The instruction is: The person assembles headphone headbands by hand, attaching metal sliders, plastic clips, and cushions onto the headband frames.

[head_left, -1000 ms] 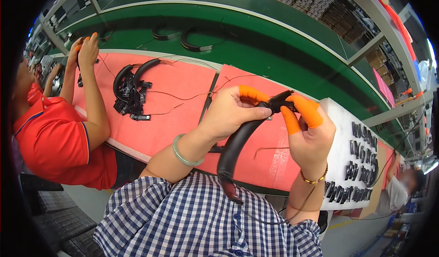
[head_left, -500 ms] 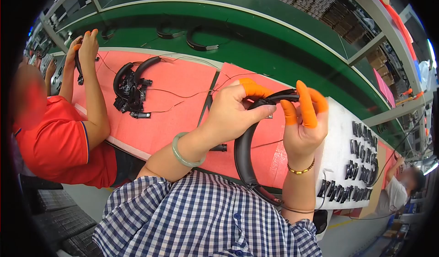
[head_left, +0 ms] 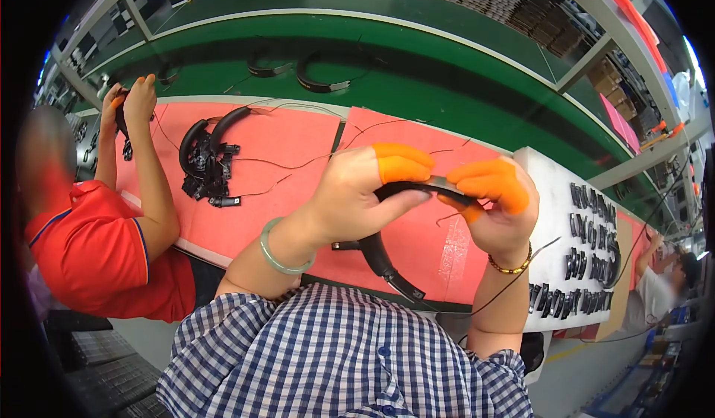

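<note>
A black padded headphone headband (head_left: 378, 258) curves between my two hands above the pink mat. My left hand (head_left: 356, 187), with orange finger covers, is closed around its upper part. My right hand (head_left: 500, 198), also in orange finger covers, pinches the band's end section, where a grey metallic strip shows. The lower arm of the band hangs toward my shirt, and a thin dark wire runs from there past my right wrist. Part of the band is hidden behind my left fingers.
More headbands and small black parts lie heaped on the pink mat (head_left: 298, 139) at left. Headbands (head_left: 322, 84) rest on the green conveyor (head_left: 417, 94) ahead. White foam (head_left: 547, 187) at right carries rows of black parts. A co-worker in a red shirt (head_left: 97, 247) works at left.
The headband has turned in my hands, its upper end now lying flatter with the grey strip showing. My right fingers have come down and closed onto that end, nearer my left hand.
</note>
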The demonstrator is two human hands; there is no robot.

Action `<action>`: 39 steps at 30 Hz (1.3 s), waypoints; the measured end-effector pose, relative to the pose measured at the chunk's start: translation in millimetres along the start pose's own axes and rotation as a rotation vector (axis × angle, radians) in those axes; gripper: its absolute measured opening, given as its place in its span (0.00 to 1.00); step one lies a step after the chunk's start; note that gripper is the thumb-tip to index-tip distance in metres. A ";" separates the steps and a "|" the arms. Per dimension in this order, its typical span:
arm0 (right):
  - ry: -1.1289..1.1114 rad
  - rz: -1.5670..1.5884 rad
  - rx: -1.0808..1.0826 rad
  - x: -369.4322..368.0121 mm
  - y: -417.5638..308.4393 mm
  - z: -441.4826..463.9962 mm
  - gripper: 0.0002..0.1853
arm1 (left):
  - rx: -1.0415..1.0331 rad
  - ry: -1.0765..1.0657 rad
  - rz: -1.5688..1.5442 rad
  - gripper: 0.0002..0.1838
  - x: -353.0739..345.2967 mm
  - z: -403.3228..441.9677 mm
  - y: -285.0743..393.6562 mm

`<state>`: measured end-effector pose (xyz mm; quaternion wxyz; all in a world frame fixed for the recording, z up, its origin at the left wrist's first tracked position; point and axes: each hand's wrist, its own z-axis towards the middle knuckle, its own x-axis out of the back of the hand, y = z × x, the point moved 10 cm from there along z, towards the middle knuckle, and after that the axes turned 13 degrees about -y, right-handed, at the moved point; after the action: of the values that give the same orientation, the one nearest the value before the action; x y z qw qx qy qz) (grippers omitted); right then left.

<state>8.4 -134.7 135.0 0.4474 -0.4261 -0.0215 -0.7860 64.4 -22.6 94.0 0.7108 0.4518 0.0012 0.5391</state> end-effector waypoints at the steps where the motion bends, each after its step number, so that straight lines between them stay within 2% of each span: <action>1: 0.002 0.000 -0.002 2.0 -1.6 -0.4 0.14 | -0.011 -0.085 -0.152 0.11 -2.4 1.9 -0.2; 2: -0.003 -0.026 0.040 2.5 -8.3 -1.2 0.14 | -0.021 -0.169 -0.303 0.10 -7.2 3.5 1.8; 3: -0.008 -0.052 0.082 1.7 -14.1 -2.3 0.15 | -0.017 -0.173 -0.303 0.10 -6.4 5.0 5.2; 5: -0.044 -0.056 0.097 -2.2 -14.6 -4.0 0.14 | 0.435 -0.233 -0.924 0.10 -33.7 -5.4 -29.2; 6: -0.080 -0.068 0.113 -5.8 -15.9 -4.6 0.14 | 0.483 -0.300 -0.996 0.11 -40.6 -5.7 -30.4; 7: -0.078 -0.068 0.110 -5.7 -15.2 -5.1 0.14 | 0.485 -0.303 -0.996 0.11 -39.2 -4.3 -32.6; 9: -0.094 -0.006 0.170 -7.7 -18.7 -5.5 0.13 | 0.532 -0.518 -1.070 0.12 -56.2 -10.1 -28.6; 12: -0.110 0.052 0.170 -8.9 -17.9 -4.9 0.12 | 0.454 -0.555 -1.165 0.13 -63.4 -9.6 -26.6; 16: 0.002 0.115 0.128 -2.8 -10.9 -6.8 0.13 | 0.386 -0.525 -1.227 0.13 -63.9 -9.6 -25.3; 19: 0.050 0.105 0.064 -2.5 -3.6 -6.6 0.16 | 0.257 -0.362 -1.153 0.14 -55.0 -6.3 -26.6; 21: 0.214 0.189 0.095 8.8 -1.7 -10.2 0.18 | 0.251 -0.355 -1.125 0.14 -54.5 -6.6 -26.6; 27: 0.069 -0.124 0.129 4.7 -18.8 -9.7 0.18 | 0.156 -0.309 -0.989 0.12 -41.7 -3.3 -24.9; 31: 0.051 -0.143 0.166 5.4 -22.8 -10.7 0.18 | 0.072 -0.321 -0.931 0.12 -34.9 -1.0 -16.4; 38: 0.108 -0.196 0.216 8.6 -26.6 -16.4 0.18 | 0.121 -0.353 -0.987 0.12 -38.7 -0.4 -17.4; 39: 0.096 -0.206 0.236 7.5 -27.5 -17.4 0.18 | 0.232 -0.387 -1.054 0.12 -43.8 -2.9 -24.0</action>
<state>-24.6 -130.6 138.6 0.4121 -0.3281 -0.1358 -0.8391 63.0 -54.6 55.5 0.8165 0.5559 0.1552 0.0157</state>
